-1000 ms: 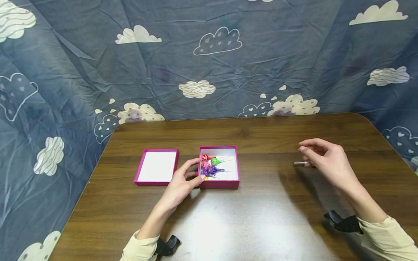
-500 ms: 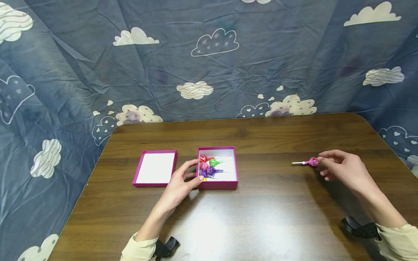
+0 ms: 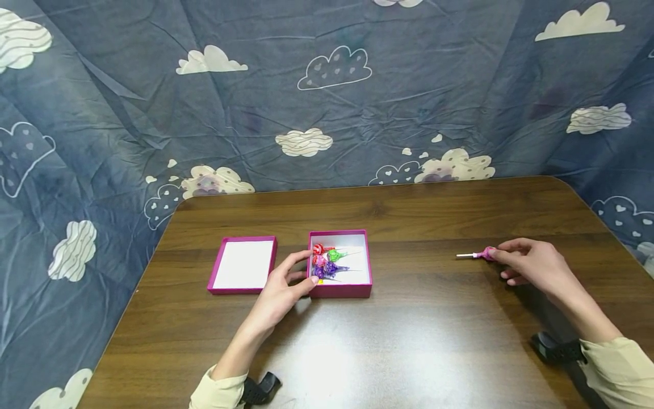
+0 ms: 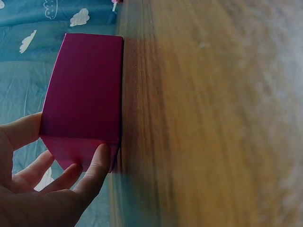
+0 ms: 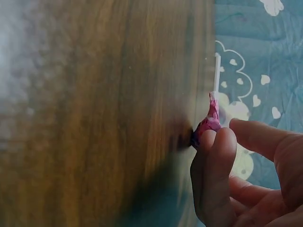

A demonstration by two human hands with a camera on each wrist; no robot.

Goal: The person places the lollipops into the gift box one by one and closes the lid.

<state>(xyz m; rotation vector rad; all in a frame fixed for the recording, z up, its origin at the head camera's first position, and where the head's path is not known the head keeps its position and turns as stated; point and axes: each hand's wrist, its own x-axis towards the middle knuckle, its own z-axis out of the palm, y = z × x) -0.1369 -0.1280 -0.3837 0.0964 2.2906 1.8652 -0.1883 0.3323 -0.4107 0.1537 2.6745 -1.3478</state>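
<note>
An open magenta box with a white inside stands on the table in the head view, with several wrapped lollipops lying in it. At its left side is my left hand, thumb and index finger at the rim. In the left wrist view, the other fingers lie against the box's end wall. Far to the right, my right hand pinches the wrapped head of a pink lollipop, whose white stick points left. Part of that head hides behind a finger in the right wrist view.
Left of the box lies its lid, white inside with a magenta edge. A brown wooden table carries everything. Behind it hangs a blue cloth with cloud prints.
My right hand moved right off the lollipop, uncovering its pink head, then came slightly back left and closed in on it. The left hand stays at the box.
</note>
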